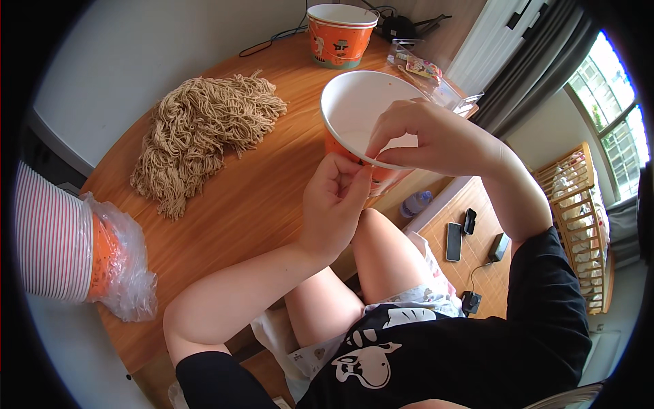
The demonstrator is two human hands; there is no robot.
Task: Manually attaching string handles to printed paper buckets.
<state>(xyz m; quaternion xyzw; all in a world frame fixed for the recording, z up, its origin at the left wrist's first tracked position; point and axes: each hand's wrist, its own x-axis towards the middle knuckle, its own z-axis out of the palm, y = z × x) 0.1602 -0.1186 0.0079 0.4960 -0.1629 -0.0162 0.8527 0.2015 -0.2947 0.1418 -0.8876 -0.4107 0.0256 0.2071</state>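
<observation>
A paper bucket (338, 102), white inside and orange outside, is tilted toward me at the table's near right edge. My left hand (334, 199) is closed, thumb and forefinger pinched against the outer wall just under the near rim. From the right, my right hand (432, 133) reaches over the opening with bent fingers, their tips together at the inner side of that rim. Whatever small thing lies between the fingertips of either hand is hidden. A heap of beige cords (204, 129) lies to the left on the table.
Orange printed buckets (340, 37) stand stacked at the back of the wooden table (225, 211). A tall stack of buckets (54, 235), partly in clear plastic wrap, is at far left. Clear plastic boxes (449, 94) sit back right. A phone (454, 242) lies lower right.
</observation>
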